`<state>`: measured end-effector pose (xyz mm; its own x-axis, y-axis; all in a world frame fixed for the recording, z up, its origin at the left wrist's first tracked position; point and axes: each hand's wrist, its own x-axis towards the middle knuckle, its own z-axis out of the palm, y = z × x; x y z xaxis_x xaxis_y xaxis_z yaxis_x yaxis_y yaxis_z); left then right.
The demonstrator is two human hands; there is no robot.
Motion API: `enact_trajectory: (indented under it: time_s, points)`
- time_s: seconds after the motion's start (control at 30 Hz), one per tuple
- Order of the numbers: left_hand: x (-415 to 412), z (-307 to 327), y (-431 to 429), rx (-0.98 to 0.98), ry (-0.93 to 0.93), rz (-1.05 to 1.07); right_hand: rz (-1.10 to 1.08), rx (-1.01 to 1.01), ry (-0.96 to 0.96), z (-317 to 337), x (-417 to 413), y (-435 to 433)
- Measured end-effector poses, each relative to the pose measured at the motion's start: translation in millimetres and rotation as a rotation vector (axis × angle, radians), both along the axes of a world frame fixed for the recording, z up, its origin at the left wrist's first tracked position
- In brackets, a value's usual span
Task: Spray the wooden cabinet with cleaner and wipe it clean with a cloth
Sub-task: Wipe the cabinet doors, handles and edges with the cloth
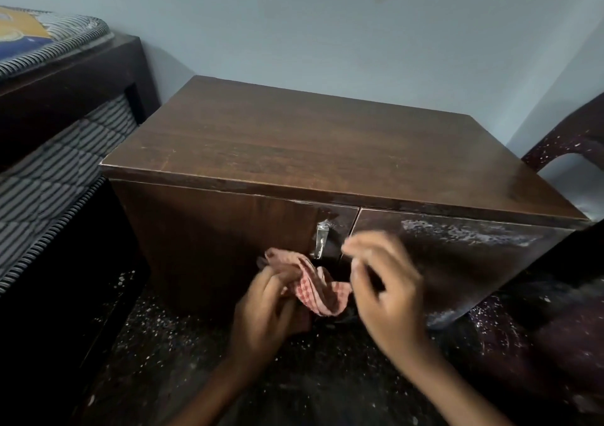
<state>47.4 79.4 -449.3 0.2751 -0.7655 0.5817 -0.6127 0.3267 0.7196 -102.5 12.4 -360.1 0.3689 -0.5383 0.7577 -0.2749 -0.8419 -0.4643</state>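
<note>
Red-checked cloth (318,291), grip: the left hand (268,308) had its fingers curled round one bunched end and held it securely.
Other grip: the right hand (387,295) had its fingers loosely bent at the cloth's free end. Motion blur hid whether it pinched the fabric, so I cannot tell.
Handling: the cloth looked thin, soft, limp and very light. It would likely sag and fold wherever unsupported, so gathering it into a pad against the palm seemed the best hold.
Place of cloth: it hung between both hands, low, just in front of the metal handle (322,241) beside the seam of the doors.
Wood: the cabinet (294,138) was dark, rigid and heavy-looking, standing on the floor near the wall. It would need pressure, not lifting.
Residue: the right door (464,242) showed whitish wet streaks along its upper part, probably cleaner not yet wiped.
Surroundings: a striped mattress (49,177) lay to the left and a speckled chair (575,138) stood to the right.
</note>
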Motion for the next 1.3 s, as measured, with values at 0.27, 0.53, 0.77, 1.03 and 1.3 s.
enact_trajectory:
  time_s: [0.27,0.53,0.77,1.03,1.3]
  points:
    - [-35.9,51.3,-13.4,0.129,0.758,-0.178,0.192,0.735,-0.212,-28.8,-8.5,33.1]
    - [-16.5,78.0,-24.7,0.269,0.104,-0.001,-0.161,0.351,-0.283,-27.7,3.6,0.0]
    - [24.5,101.3,-35.5,-0.124,-0.489,0.534,-0.364,-0.043,-0.176,-15.5,33.4,-14.0]
    - [49.4,109.6,-41.9,-0.132,-0.593,0.406,-0.389,0.019,0.100,-63.8,26.7,-12.4]
    - [60.1,114.0,-38.4,-0.129,-0.627,0.345,-0.423,-0.095,0.002,-32.0,35.7,-16.4]
